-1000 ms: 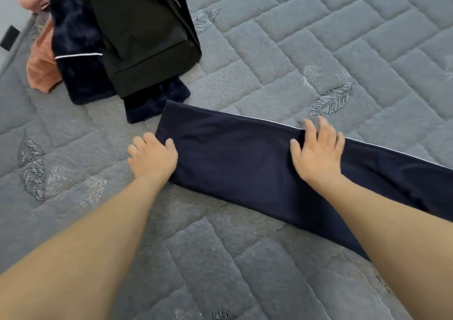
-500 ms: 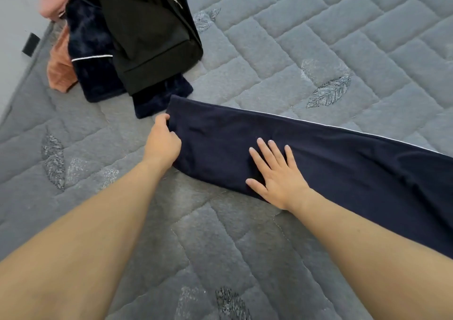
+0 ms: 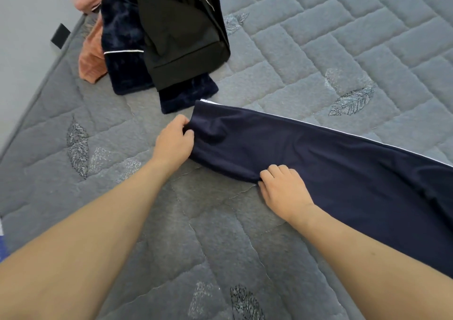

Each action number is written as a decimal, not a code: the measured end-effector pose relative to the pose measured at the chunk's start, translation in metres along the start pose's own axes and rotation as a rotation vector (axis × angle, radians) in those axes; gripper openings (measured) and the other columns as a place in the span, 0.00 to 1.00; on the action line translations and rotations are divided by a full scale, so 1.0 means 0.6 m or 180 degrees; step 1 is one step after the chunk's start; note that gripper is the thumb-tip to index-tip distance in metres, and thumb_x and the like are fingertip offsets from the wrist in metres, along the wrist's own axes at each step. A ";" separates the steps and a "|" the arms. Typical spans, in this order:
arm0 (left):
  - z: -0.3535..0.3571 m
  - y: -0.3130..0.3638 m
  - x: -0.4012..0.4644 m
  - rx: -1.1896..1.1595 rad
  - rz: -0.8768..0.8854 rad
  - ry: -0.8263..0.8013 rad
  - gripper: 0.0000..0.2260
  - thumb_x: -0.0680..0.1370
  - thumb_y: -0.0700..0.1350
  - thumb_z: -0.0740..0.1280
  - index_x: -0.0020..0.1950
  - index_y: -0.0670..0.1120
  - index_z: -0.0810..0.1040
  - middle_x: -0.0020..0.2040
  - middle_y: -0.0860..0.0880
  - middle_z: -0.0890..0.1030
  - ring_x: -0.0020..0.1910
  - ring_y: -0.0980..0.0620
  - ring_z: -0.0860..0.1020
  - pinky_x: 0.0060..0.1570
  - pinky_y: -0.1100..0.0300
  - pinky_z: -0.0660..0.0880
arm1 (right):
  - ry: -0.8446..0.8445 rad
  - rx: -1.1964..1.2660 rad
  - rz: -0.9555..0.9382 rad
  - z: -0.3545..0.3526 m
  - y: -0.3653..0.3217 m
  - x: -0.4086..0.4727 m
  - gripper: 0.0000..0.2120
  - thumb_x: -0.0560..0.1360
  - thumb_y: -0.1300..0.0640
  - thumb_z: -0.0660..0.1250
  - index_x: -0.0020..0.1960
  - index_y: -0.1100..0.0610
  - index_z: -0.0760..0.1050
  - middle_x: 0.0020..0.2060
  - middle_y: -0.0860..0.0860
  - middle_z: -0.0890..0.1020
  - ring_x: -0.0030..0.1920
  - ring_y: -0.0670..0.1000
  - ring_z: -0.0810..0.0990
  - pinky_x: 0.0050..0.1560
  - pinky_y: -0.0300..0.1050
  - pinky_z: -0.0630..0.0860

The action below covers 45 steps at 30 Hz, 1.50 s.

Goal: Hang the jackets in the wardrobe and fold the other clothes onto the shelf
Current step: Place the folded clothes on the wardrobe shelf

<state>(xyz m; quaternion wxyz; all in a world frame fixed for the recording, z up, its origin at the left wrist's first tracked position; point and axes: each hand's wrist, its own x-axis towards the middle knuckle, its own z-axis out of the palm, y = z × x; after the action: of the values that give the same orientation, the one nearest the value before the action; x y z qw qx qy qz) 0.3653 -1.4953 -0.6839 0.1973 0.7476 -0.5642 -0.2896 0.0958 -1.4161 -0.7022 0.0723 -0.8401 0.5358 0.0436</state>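
Gripping with both hands at once. My left hand (image 3: 174, 141) has fingers and thumb curled round the short end of the navy garment (image 3: 318, 158), bunching cloth at the corner. My right hand (image 3: 284, 189) pinches the near long edge, fingers curled over, thumb tucked under the hem; a small pucker shows at the pinch.

Garment lies flat on the grey quilted mattress (image 3: 208, 234), running from the left hand away past the right hand and out of view beyond it. Thin white piping (image 3: 343, 136) lines the edge far from both hands.

Judgement on handling: soft, light, limp knit; it will sag between grip points and not hold a crease by itself. Slight sheen, so layers may slide over each other. Best hold is at corners and hems, hands spread apart along one edge.

Beyond the left hand: a pile holding a black garment (image 3: 181, 33), a dark plush one (image 3: 122, 50) and an orange one (image 3: 92, 60), near but apart.
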 end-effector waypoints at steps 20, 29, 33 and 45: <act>0.042 -0.048 0.034 -0.0089 -0.1334 -0.0476 0.10 0.77 0.36 0.56 0.56 0.48 0.63 0.45 0.47 0.72 0.43 0.45 0.75 0.42 0.47 0.80 | -0.0685 0.0155 0.0319 0.027 0.006 -0.003 0.25 0.74 0.38 0.63 0.63 0.52 0.66 0.52 0.49 0.72 0.49 0.53 0.74 0.43 0.49 0.74; 0.035 -0.037 0.018 0.0934 -0.1758 -0.0546 0.24 0.72 0.43 0.60 0.68 0.41 0.64 0.66 0.38 0.70 0.64 0.37 0.70 0.61 0.46 0.68 | -0.1042 -0.0055 0.0374 0.027 0.007 -0.047 0.08 0.80 0.51 0.56 0.54 0.55 0.67 0.49 0.51 0.74 0.47 0.54 0.75 0.37 0.46 0.67; 0.040 -0.009 0.025 0.0817 -0.1660 -0.0430 0.28 0.74 0.51 0.62 0.70 0.40 0.64 0.70 0.39 0.67 0.68 0.37 0.66 0.65 0.46 0.64 | -0.1370 0.0055 0.0468 0.016 0.007 -0.027 0.08 0.76 0.64 0.59 0.52 0.54 0.62 0.50 0.52 0.75 0.47 0.55 0.77 0.37 0.47 0.67; 0.047 0.032 0.009 -0.0852 -0.1226 -0.0154 0.07 0.75 0.40 0.66 0.52 0.46 0.73 0.49 0.45 0.80 0.44 0.48 0.78 0.41 0.53 0.77 | -0.0574 0.1100 0.0185 0.016 0.066 -0.082 0.09 0.76 0.50 0.63 0.53 0.54 0.72 0.49 0.49 0.74 0.49 0.55 0.73 0.50 0.51 0.70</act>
<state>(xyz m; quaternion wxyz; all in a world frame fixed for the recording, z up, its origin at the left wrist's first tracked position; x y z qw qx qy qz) 0.3341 -1.5050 -0.6943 0.2222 0.8015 -0.3722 -0.4120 0.0392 -1.3873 -0.7073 0.2618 -0.7921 0.5507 0.0282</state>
